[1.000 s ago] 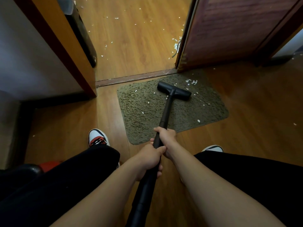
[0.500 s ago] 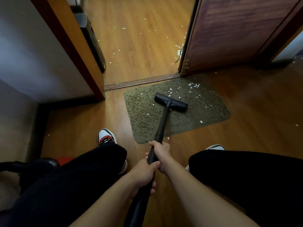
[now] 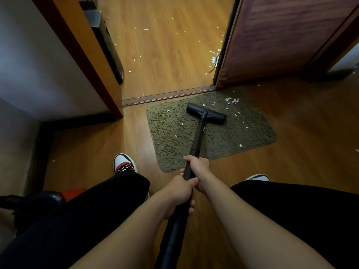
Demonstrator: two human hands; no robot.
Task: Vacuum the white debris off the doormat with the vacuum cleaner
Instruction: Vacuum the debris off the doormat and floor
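Wooden floor [image 3: 291, 162] at a doorway, one doormat [image 3: 169, 136] against the threshold. One vacuum cleaner [image 3: 206, 113], its head near the mat's far edge; left hand [image 3: 179, 193] and right hand [image 3: 198, 167] both grip its tube. White scraps [image 3: 232, 100], a dozen-odd, lie toward the far right corner

The shaggy olive-green rectangular doormat [image 3: 169, 140] lies flat against the door threshold [image 3: 165, 97]. The black vacuum cleaner [image 3: 196, 140] slants its slim tube across it, with the T-shaped floor head [image 3: 206, 113] resting on the far pile. White debris flakes [image 3: 232, 100] are scattered mostly to the right of the head and lie thickest near the far right corner.
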